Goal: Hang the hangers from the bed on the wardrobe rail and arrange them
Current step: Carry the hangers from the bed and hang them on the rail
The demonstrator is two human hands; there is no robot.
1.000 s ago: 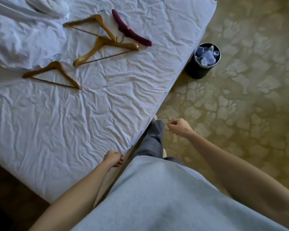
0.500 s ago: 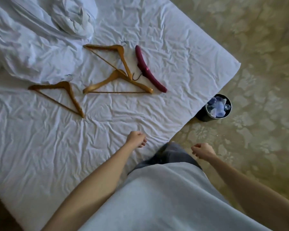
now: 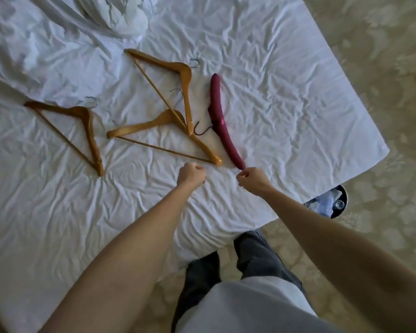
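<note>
Several hangers lie on the white bed sheet (image 3: 298,104). One wooden hanger (image 3: 88,131) is alone at the left. Two more wooden hangers overlap in the middle, the upper one (image 3: 186,78) crossing the lower one (image 3: 151,124). A maroon padded hanger (image 3: 217,109) with a dark hook lies just right of them. My left hand (image 3: 191,175) hovers with curled fingers below the lower wooden hanger's near end, holding nothing. My right hand (image 3: 252,177), fingers also curled, is right beside the maroon hanger's near tip. No wardrobe rail is in view.
A crumpled white duvet (image 3: 46,44) is heaped at the bed's far left. A dark waste bin (image 3: 333,203) with pale plastic inside stands on the patterned carpet (image 3: 382,68) by the bed's corner. My legs are against the bed's near edge.
I have stepped up to the bed and both arms have reached forward over the sheet. The hands now sit just short of the hangers' near ends. The hangers have not moved.
</note>
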